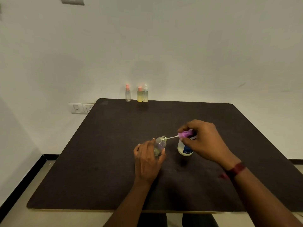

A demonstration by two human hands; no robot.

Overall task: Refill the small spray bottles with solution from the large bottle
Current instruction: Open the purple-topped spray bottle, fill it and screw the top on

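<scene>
My left hand point(147, 159) grips a small clear spray bottle point(159, 145), tilted to the right with its neck uncapped. My right hand point(203, 141) holds that bottle's purple spray head point(186, 134); its thin dip tube point(171, 137) points left, with the tip at the bottle's mouth. The large white bottle with a blue label point(184, 149) stands on the dark table point(114, 145) just below my right hand, partly hidden by it.
Three small spray bottles stand at the table's far edge by the wall: a clear one with a pink cap point(127, 93), a yellow one point(139, 95) and a pale one with a white cap point(145, 94). Wall sockets point(80, 108) sit left of the table.
</scene>
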